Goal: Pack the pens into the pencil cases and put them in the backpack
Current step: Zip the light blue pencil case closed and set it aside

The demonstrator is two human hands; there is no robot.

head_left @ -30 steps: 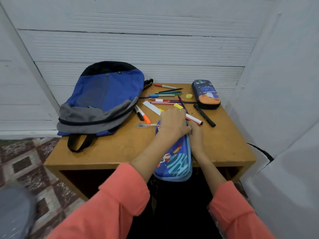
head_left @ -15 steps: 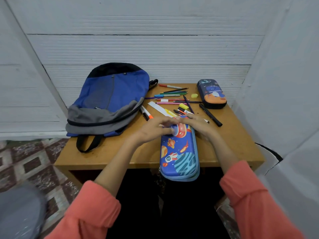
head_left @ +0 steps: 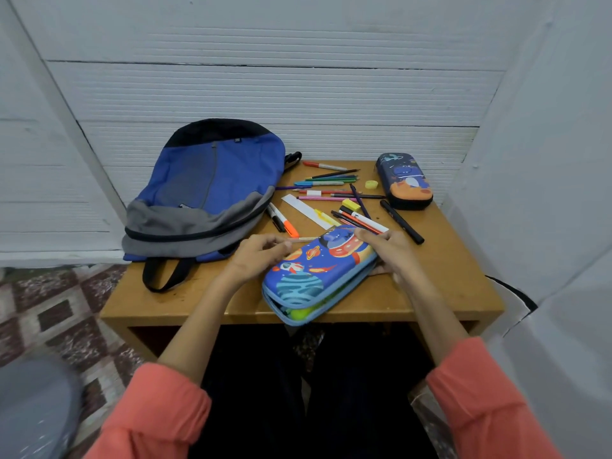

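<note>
Straight a moment ago, the pencil case (head_left: 318, 270) has been turned aslant at the surface's (head_left: 447, 279) near edge and now gapes, gripped at its right by the right hand (head_left: 394, 253). Whether a thin pen (head_left: 303, 239) is pinched in the curled left hand (head_left: 258, 256) cannot be told. Filling can likely be begun.

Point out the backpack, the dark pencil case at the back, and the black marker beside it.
backpack (head_left: 212, 175), head view, blue front panel.
dark pencil case (head_left: 403, 180), head view, middle of its lid.
black marker (head_left: 401, 222), head view, middle of its barrel.
</note>
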